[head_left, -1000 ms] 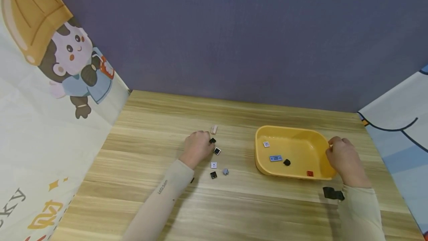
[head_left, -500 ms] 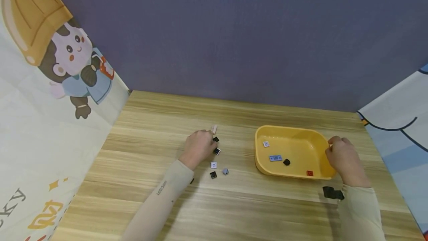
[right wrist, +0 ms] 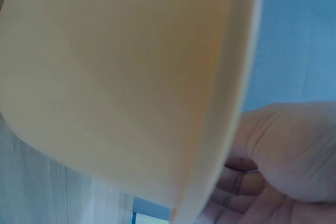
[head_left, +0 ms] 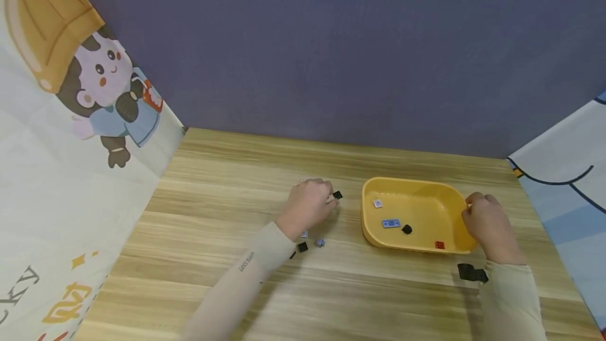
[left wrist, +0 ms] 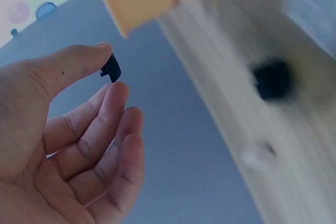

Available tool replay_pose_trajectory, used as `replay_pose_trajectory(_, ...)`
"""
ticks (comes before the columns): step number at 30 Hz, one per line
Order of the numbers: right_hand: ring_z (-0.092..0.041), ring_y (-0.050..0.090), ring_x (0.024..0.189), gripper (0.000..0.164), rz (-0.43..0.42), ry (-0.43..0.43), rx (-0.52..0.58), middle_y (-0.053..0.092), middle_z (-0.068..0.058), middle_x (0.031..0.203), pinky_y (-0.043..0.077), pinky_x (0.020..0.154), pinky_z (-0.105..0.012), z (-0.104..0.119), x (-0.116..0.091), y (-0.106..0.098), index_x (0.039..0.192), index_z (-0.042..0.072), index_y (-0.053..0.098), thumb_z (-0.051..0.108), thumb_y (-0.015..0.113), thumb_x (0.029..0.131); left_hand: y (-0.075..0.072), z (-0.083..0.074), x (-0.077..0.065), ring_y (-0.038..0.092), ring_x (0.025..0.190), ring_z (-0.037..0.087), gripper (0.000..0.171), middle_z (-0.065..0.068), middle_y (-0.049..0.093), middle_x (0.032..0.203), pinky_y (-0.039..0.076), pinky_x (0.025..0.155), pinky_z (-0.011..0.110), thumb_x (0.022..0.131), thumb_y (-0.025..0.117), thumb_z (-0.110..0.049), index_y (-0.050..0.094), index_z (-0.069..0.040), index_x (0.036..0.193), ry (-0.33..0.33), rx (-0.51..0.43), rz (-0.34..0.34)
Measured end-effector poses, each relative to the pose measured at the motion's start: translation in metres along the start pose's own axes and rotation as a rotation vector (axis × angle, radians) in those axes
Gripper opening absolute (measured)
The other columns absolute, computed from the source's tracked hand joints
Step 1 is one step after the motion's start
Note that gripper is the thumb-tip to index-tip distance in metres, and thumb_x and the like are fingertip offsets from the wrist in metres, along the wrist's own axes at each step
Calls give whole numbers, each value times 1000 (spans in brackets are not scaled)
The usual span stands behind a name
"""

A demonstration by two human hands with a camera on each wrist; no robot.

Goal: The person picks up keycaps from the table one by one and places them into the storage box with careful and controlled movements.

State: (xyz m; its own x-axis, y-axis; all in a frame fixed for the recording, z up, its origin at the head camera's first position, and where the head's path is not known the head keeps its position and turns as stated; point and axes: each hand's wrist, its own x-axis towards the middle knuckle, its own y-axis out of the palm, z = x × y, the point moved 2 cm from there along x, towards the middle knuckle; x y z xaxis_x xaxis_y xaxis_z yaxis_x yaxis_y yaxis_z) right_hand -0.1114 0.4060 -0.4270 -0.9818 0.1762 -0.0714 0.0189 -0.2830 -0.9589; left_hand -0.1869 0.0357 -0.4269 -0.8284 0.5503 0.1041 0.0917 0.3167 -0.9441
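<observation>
My left hand (head_left: 309, 205) pinches a small black square piece (head_left: 337, 194) and holds it over the table, left of the yellow plastic bin (head_left: 423, 182). In the left wrist view the black piece (left wrist: 111, 68) sits between thumb and index fingertip, its thin edge and a short leg showing. On the bin's right end, my right hand (head_left: 490, 228) holds the rim. Up close in the right wrist view, the fingers bend behind the bin's wall (right wrist: 115, 77). Inside the bin lie a white square piece (head_left: 377, 203), a blue rectangular piece (head_left: 391, 223), a black piece (head_left: 407, 229) and a red piece (head_left: 440, 245).
Below my left hand, a black square piece (head_left: 302, 247), a grey-blue piece (head_left: 320, 243) and a partly covered white piece (head_left: 304, 234) lie on the wooden table (head_left: 360, 299). A black strip (head_left: 472, 273) lies by my right sleeve. A dark panel (head_left: 331, 57) rises behind the table.
My left hand has picked the black piece off the table and carried it right, toward the bin. The right hand and the bin stay where they were.
</observation>
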Motion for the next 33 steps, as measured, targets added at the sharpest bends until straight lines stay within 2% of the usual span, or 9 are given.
replay_pose_trajectory(3, -42, 52, 76, 29, 13, 14, 4, 47, -39, 98, 52, 63, -49, 1, 0, 0, 110, -25, 49, -5, 55, 89, 1, -17, 7, 60, 71, 10, 23, -3, 68, 85, 51, 61, 27, 93, 73, -36, 75, -13, 97, 45, 5, 6)
replay_pose_trajectory(9, -42, 52, 75, 29, -3, 16, -4, 47, -39, 97, 52, 64, -52, 2, 0, 2, 109, -26, 49, -6, 56, 89, 3, -50, 19, 51, 62, 8, 26, -7, 56, 71, 46, 53, 26, 94, 70, -39, 67, -17, 81, 133, 19, -3)
replay_pose_trajectory(16, -41, 51, 75, 28, -14, 22, -15, 48, -38, 95, 51, 65, -52, 2, 1, 2, 109, -26, 49, -7, 55, 88, 3, -79, 25, 51, 66, 7, 25, -8, 55, 76, 46, 53, 26, 95, 68, -42, 69, -17, 90, 194, 80, 51)
replay_pose_trajectory(20, -41, 51, 75, 28, -16, 13, -3, 48, -37, 95, 51, 64, -51, 2, 1, 2, 109, -26, 49, -7, 54, 89, 4, -85, 26, 52, 68, 8, 25, -7, 58, 79, 46, 53, 25, 95, 67, -42, 71, -17, 96, 204, 96, 71)
replay_pose_trajectory(23, -41, 51, 75, 29, -15, 16, 1, 47, -37, 95, 51, 64, -51, 1, 0, 2, 109, -26, 49, -7, 54, 89, 4, -86, 26, 52, 67, 8, 26, -6, 58, 80, 45, 53, 25, 95, 68, -42, 72, -17, 99, 214, 107, 61)
replay_pose_trajectory(33, -41, 51, 75, 28, -5, 31, 0, 47, -37, 95, 52, 65, -51, 1, 0, 1, 109, -25, 49, -7, 56, 89, 7, -85, 24, 48, 63, 7, 26, -7, 56, 75, 42, 50, 21, 94, 69, -43, 72, -16, 93, 224, 116, 54)
